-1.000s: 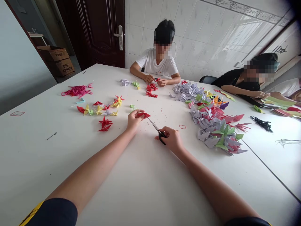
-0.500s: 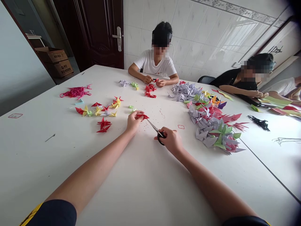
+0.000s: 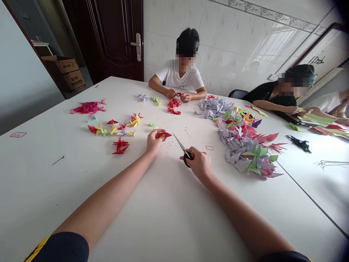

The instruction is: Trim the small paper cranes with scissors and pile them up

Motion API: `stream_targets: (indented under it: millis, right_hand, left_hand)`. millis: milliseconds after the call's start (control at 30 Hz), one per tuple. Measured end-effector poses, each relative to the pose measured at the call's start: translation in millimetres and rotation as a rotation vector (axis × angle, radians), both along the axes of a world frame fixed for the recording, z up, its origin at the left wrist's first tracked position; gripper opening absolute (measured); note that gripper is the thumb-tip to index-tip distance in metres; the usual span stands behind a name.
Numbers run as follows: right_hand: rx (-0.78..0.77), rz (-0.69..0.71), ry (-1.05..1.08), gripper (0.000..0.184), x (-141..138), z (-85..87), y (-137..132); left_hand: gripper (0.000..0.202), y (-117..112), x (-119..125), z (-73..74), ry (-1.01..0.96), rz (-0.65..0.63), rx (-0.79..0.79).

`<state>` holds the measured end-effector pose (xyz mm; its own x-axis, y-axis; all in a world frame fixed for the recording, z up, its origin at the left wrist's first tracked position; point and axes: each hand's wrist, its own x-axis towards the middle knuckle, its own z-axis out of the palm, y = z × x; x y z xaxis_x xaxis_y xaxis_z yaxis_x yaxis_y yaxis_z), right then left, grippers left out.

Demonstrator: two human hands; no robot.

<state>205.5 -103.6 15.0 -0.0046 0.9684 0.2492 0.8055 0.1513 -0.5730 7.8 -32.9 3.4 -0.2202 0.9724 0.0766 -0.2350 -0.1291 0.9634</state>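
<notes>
Here we go, the left hand is up just left of centre, fingers pinched shut on a red origami crane, most of its body tucked behind them, so the exact fold is hard to make out. The right hand has its fingers closed around black-handled scissors, the finger loops half hidden in the grip, the blades together and pointing up-left. And look, compared with the earlier frame, the blade tip has swung more upright and now sits just apart from the crane instead of almost on it. Tiny red paper bits are scattered on the white worktop right below! Off to the left, a cluster of yellow and red cranes; to the right, a big heap of lilac, green and red cranes. Across the worktop, a co-worker's hands are busy with something small and red, too small to tell, and a second co-worker sits at upper right.
</notes>
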Motion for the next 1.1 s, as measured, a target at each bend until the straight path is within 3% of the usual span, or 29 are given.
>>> stream_targets:
  millis: [200, 333, 500, 867, 1100]
  right_hand:
    - [0.083, 0.013, 0.015, 0.024, 1, -11.6, 6]
    - [0.089, 0.061, 0.005, 0.03, -1, -10.1, 4]
    - [0.008, 0.086, 0.023, 0.03, -4, -6.0, 1]
    - [0.01, 0.142, 0.126, 0.017, -1, -15.6, 7]
    - [0.03, 0.129, 0.203, 0.023, -2, -15.6, 7]
  left_hand:
    - [0.017, -2, 1, 3.1, -0.035, -0.004, 0.01]
    - [0.016, -3, 1, 6.8, -0.085, -0.005, 0.005]
    - [0.017, -1, 1, 5.4, -0.097, -0.02, 0.006]
    - [0.02, 0, 1, 2.3, -0.041, -0.042, 0.04]
    - [0.017, -3, 1, 1.2, 0.176, -0.008, 0.058]
